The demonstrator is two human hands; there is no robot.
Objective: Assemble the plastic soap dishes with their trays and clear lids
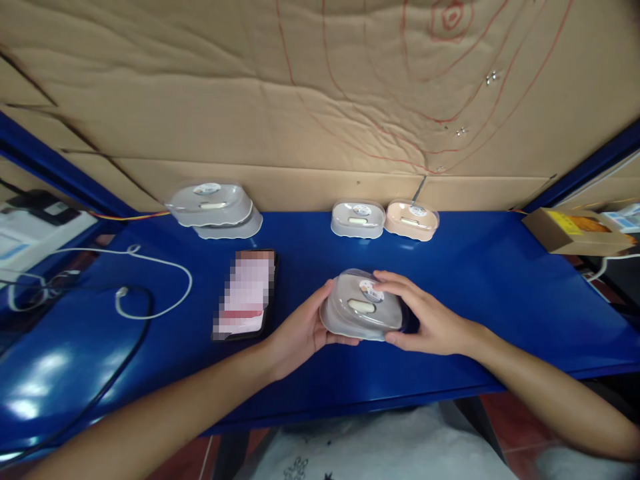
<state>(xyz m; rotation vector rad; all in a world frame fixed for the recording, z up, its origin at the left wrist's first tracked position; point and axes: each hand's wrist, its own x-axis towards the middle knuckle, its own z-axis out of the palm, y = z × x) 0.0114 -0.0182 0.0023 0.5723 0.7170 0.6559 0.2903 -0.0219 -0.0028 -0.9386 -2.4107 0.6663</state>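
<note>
Between my two hands is a grey plastic box [345, 317] with a clear lid, a round label and a pale oblong piece on its top. It is raised slightly off the blue table, front edge towards me. My left hand [313, 323] grips its left end, thumb at the side and fingers underneath. My right hand [430, 317] wraps round the right end, with fingers over the top and thumb at the front lower edge. The underside of the box is hidden.
A phone [245, 293] lies left of my hands on the blue table [475, 287]. Similar grey boxes are stacked [215, 210] at back left. Another grey box [358, 220] and a pink one [413, 221] stand by the cardboard wall [200, 120]. Cables [190, 280] lie left; a carton [565, 230] sits right.
</note>
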